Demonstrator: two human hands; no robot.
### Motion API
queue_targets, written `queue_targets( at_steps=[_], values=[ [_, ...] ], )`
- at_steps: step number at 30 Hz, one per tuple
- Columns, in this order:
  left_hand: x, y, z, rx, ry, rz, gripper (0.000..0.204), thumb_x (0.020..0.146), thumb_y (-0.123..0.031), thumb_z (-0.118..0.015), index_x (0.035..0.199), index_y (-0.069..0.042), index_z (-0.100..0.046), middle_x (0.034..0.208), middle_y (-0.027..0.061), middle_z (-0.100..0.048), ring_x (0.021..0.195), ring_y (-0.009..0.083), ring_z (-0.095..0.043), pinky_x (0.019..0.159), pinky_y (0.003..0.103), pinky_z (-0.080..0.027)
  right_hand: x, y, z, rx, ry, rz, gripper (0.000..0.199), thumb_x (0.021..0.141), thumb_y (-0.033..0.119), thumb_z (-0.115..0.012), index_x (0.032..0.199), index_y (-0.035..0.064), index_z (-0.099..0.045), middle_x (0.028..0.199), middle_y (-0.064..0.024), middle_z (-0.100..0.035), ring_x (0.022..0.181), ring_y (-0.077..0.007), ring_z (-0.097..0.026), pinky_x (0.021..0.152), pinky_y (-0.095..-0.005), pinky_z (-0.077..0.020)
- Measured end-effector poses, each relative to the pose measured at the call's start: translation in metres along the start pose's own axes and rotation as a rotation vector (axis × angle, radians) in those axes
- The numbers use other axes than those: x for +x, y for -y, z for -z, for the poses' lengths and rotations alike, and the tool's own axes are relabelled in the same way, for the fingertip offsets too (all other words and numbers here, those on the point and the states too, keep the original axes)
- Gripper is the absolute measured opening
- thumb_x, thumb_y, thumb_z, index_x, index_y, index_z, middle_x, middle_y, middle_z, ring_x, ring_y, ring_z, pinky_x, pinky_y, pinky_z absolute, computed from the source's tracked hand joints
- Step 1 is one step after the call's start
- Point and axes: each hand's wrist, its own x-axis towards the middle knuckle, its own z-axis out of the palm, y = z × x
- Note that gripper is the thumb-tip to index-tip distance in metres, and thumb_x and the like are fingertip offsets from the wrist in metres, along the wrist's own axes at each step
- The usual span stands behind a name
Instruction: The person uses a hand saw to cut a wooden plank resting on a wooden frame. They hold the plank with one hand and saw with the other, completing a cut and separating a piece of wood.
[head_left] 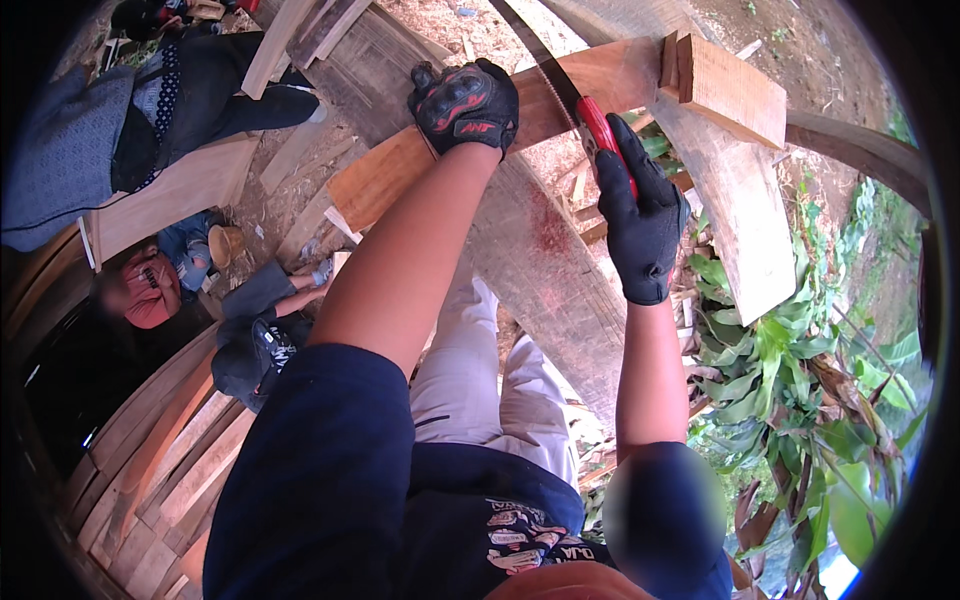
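The handsaw (602,130) sits to the right of centre in the upper part of the view, slanting up and left across a wooden board (385,177). It has a glossy red handle with some black on it and a long, narrow blade (533,45), mostly dark, with a paler toothed edge on its left side; the far end runs out of view at the top. Whether the teeth touch the wood, I cannot tell

The board is warm orange-brown, lighter and more orange at its left end, redder toward the right, with smooth faces and straight edges. It lies across a wide, weathered grey-brown plank (540,265) that bears a reddish patch. At the board's right end is a thick, pale orange block (735,90)

The right hand (642,215), in a black glove, has its fingers clamped on the saw's handle, the index finger stretched along it. The left hand (465,105), in a black glove with red markings, rests on the board left of the blade, fingers curled; their tips are hidden, so I cannot tell whether they grip or only press
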Motion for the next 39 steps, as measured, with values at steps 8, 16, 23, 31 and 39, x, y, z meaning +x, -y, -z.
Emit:
queue_targets(
  at_steps=[8,16,23,31,39],
  values=[
    [0.002,0.000,-0.003,0.001,0.008,0.035,0.053,0.109,-0.033,-0.038,0.095,-0.008,-0.083,0.101,0.0158,-0.082,0.102,0.0394,-0.075,0.105,0.052,-0.051,-0.084,-0.055,0.052,0.022,0.037,-0.084,0.044,0.107,0.017,-0.069,0.148,0.0033,-0.069,0.121,-0.0148,-0.081,0.099,-0.0182,-0.077,0.089,-0.0335,-0.0589],
    [0.006,-0.002,-0.016,-0.010,0.034,-0.004,0.033,0.100,-0.031,-0.054,0.101,-0.014,-0.083,0.105,0.0149,-0.081,0.103,0.0344,-0.077,0.100,0.053,-0.053,-0.024,-0.020,0.014,-0.031,-0.041,0.026,0.047,0.108,0.023,-0.067,0.152,0.0066,-0.067,0.095,-0.0068,-0.078,0.074,-0.0096,-0.066,0.071,-0.0314,-0.0548],
    [0.001,0.001,-0.005,0.006,0.024,-0.010,0.046,0.106,-0.033,-0.043,0.101,-0.010,-0.083,0.105,0.0169,-0.082,0.110,0.0368,-0.074,0.107,0.053,-0.050,-0.050,-0.061,0.020,0.035,-0.010,-0.026,0.049,0.108,0.028,-0.068,0.152,0.0067,-0.066,0.111,-0.0138,-0.083,0.086,-0.0174,-0.078,0.080,-0.0342,-0.0591],
    [-0.004,-0.004,0.005,0.009,0.033,0.075,0.055,0.110,-0.037,-0.037,0.101,-0.009,-0.084,0.112,0.0157,-0.082,0.118,0.0373,-0.072,0.109,0.055,-0.049,-0.081,-0.057,0.039,0.009,0.016,-0.089,0.046,0.106,0.022,-0.068,0.146,0.0007,-0.069,0.114,-0.0180,-0.083,0.094,-0.0222,-0.081,0.088,-0.0355,-0.0604],
    [0.000,-0.007,0.004,0.024,0.057,0.023,0.058,0.111,-0.038,-0.036,0.104,-0.008,-0.085,0.112,0.0197,-0.081,0.121,0.0374,-0.069,0.113,0.053,-0.047,-0.025,-0.035,0.001,0.032,-0.039,0.065,0.042,0.102,0.014,-0.073,0.143,0.0039,-0.072,0.122,-0.0230,-0.080,0.105,-0.0291,-0.082,0.091,-0.0387,-0.0609]
  ],
)
